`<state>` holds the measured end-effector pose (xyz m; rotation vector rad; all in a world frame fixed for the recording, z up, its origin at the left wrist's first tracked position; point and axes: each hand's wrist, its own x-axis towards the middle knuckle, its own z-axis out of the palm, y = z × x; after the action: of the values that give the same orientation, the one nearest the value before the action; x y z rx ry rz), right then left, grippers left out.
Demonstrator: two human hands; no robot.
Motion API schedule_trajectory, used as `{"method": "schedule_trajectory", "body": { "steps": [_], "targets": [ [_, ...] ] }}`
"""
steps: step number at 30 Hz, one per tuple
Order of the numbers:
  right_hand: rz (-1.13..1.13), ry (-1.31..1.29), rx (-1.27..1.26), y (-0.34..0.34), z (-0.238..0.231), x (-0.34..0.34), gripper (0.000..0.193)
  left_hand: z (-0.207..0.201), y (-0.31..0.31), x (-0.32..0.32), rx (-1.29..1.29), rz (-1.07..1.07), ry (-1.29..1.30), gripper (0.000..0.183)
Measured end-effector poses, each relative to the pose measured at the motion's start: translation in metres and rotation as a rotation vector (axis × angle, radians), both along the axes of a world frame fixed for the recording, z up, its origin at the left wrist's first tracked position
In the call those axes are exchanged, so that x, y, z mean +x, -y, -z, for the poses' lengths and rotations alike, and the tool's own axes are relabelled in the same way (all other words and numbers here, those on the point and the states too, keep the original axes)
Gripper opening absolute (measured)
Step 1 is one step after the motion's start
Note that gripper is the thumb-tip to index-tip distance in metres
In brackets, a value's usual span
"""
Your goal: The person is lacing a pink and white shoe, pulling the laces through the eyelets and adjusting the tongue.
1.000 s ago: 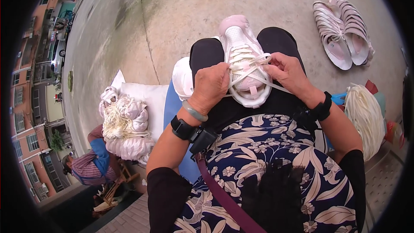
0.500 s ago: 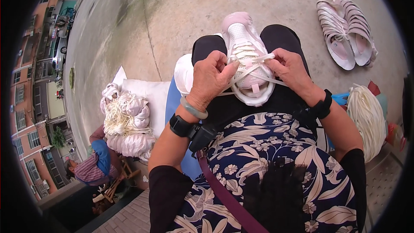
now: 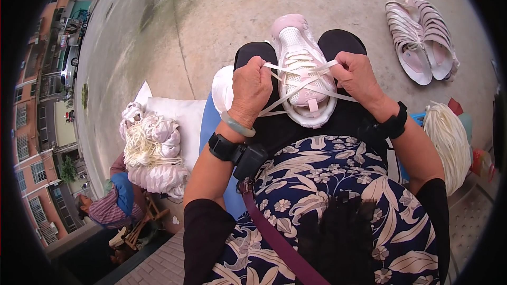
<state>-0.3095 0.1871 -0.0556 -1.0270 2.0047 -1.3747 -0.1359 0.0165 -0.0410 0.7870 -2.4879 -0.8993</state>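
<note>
A white and pink sneaker [image 3: 302, 92] rests across my lap between my knees, its toe pointing away from me and its heel opening near me. Flat white shoelaces [image 3: 301, 68] run crosswise over its tongue. My left hand [image 3: 252, 87] is closed on one lace, left of the shoe. On the other side, my right hand [image 3: 359, 78] pinches a lace close to the shoe's edge. The lace stretches from each hand across the upper, and the strands cross over the tongue. Other loose strands trail from the shoe's opening toward both wrists.
Stacked shoe uppers [image 3: 422, 42] lie on the concrete at far right. A bundle of white laces [image 3: 448, 145] hangs at my right. To my left, a heap of uppers and laces [image 3: 153, 145] sits on a pale surface. Another person [image 3: 113, 206] sits beyond it.
My left hand has moved left, away from the shoe, drawing its lace out. My right hand has shifted slightly right and up, and the lace now spans tautly between the hands and the shoe.
</note>
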Motion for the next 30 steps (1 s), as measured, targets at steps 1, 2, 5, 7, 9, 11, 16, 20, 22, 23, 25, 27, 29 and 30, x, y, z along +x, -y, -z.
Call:
{"method": "schedule_trajectory", "body": {
  "steps": [1,2,5,7,9,11,16,20,22,23,25,27,29,30],
  "targets": [
    [-0.002,0.018,0.022,0.0,0.0,-0.001,0.021,-0.001,0.001,-0.001,0.001,0.003,-0.002,0.014],
    [-0.003,0.036,0.043,0.0,0.0,-0.001,0.023,-0.001,0.001,-0.001,-0.012,0.017,0.001,0.013],
    [-0.012,0.197,0.07,-0.003,0.004,0.001,0.022,0.0,0.002,-0.002,-0.022,0.032,-0.004,0.013],
    [-0.011,0.25,0.078,-0.006,-0.002,0.004,0.02,-0.001,0.001,-0.004,-0.019,0.027,-0.01,0.013],
    [-0.01,0.303,0.085,-0.012,-0.004,0.008,0.019,-0.003,-0.003,-0.007,-0.316,0.038,-0.014,0.013],
    [-0.081,0.234,0.096,-0.024,-0.001,0.009,0.019,-0.003,-0.002,-0.002,-0.304,0.04,0.025,0.01],
    [-0.262,0.151,0.162,-0.051,-0.012,0.01,0.024,-0.015,-0.021,0.015,0.035,-0.023,0.132,0.01],
    [-0.249,-0.627,0.013,-0.055,-0.027,0.002,0.02,-0.017,-0.03,0.031,0.327,-0.004,0.033,0.026],
    [-0.303,-0.919,0.018,-0.056,-0.031,-0.008,0.014,-0.016,-0.036,0.035,0.366,0.118,0.031,0.034],
    [-0.313,-0.956,-0.005,-0.055,-0.033,-0.011,0.012,-0.018,-0.038,0.036,0.3,0.151,0.074,0.039],
    [-0.33,-0.983,-0.009,-0.059,-0.03,-0.016,0.013,-0.018,-0.038,0.038,0.291,0.144,0.073,0.038],
    [-0.347,-1.009,-0.01,-0.064,-0.027,-0.019,0.014,-0.019,-0.038,0.037,0.284,0.139,0.073,0.036],
    [-0.316,-0.974,0.013,-0.068,-0.02,-0.02,0.015,-0.023,-0.036,0.036,0.251,0.159,-0.037,0.03],
    [-0.315,-0.975,0.013,-0.07,-0.017,-0.021,0.015,-0.025,-0.035,0.036,0.25,0.161,-0.037,0.03]
  ]
}}
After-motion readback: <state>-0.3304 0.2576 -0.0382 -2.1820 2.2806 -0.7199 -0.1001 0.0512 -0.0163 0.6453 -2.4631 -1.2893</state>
